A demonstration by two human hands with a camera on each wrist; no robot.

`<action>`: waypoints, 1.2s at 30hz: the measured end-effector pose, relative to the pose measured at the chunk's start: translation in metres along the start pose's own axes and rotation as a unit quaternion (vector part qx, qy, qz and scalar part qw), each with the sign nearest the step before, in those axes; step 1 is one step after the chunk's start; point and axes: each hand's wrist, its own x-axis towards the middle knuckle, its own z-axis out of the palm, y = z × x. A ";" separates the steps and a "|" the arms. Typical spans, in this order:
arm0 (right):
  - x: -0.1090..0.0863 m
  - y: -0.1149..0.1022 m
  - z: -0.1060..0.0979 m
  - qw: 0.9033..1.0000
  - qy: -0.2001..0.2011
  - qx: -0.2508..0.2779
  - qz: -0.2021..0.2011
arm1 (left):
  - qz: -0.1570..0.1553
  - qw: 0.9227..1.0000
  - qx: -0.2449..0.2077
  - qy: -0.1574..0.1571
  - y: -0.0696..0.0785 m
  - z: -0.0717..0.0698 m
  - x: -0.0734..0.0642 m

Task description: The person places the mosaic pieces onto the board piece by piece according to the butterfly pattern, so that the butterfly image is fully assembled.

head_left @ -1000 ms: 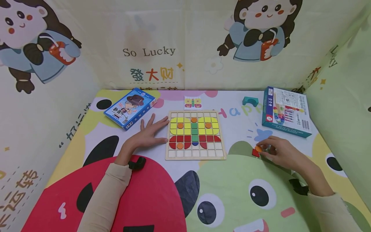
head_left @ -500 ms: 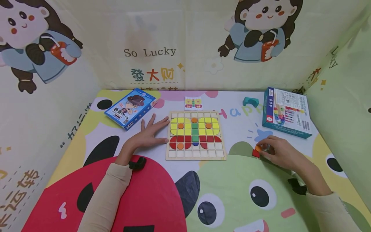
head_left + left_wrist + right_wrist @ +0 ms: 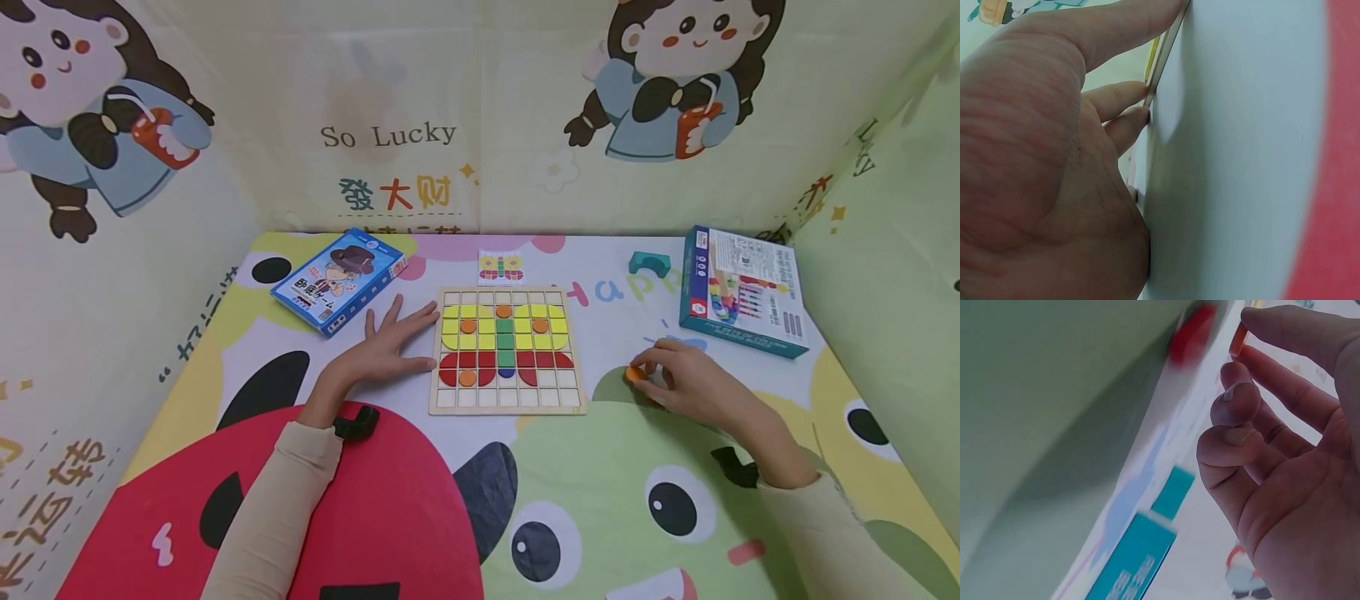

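Observation:
In the head view a square wooden grid board (image 3: pixel 507 398) lies mid-table, with yellow, red, green, orange and blue pieces forming a butterfly. My left hand (image 3: pixel 377 350) lies flat, its spread fingers and thumb touching the board's left edge. Right of the board, my right hand (image 3: pixel 690 379) pinches a small orange disc (image 3: pixel 635 374) between thumb and index finger. The right wrist view shows that disc edge-on, the other fingers curled below. A blurred red piece (image 3: pixel 1192 336) lies beyond the fingertips there; the head view does not show it.
Behind the board lies a small butterfly picture card (image 3: pixel 501 267). A blue box (image 3: pixel 337 279) is at the back left. At the back right are a teal arch-shaped block (image 3: pixel 649 263) and a teal-edged box (image 3: pixel 742 290).
My right hand has moved left toward the board with the orange disc. The red piece beside it has gone out of sight in the head view. The left hand stays put.

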 end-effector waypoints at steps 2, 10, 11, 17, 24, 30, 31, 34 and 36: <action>0.006 -0.006 0.005 1.000 -0.001 -0.003 -0.011 | 0.001 1.000 -0.001 0.000 0.000 0.000 0.000; 0.028 -0.036 0.020 0.999 -0.006 0.007 -0.037 | -0.001 1.000 -0.003 0.001 0.000 0.000 0.000; 0.030 -0.039 0.022 0.999 -0.007 0.010 -0.039 | -0.001 1.000 -0.002 0.000 0.000 0.000 0.000; 0.044 -0.060 0.029 0.999 -0.024 0.007 -0.041 | 0.002 1.000 -0.002 -0.001 0.000 -0.001 -0.001; 0.057 -0.080 0.032 0.998 -0.045 0.005 -0.048 | 0.000 1.000 0.000 0.000 -0.001 -0.002 -0.001; 0.060 -0.084 0.037 0.998 -0.048 -0.013 -0.048 | -0.002 1.000 -0.002 -0.003 -0.001 0.000 0.001; 0.060 -0.085 0.037 0.998 -0.046 -0.016 -0.049 | -0.003 1.000 -0.003 -0.003 -0.001 0.000 0.001; 0.061 -0.086 0.038 0.998 -0.042 -0.021 -0.051 | -0.002 1.000 -0.006 -0.001 -0.001 0.000 0.000; 0.061 -0.086 0.038 0.997 -0.042 -0.025 -0.053 | -0.003 1.000 -0.007 -0.001 -0.001 0.000 0.000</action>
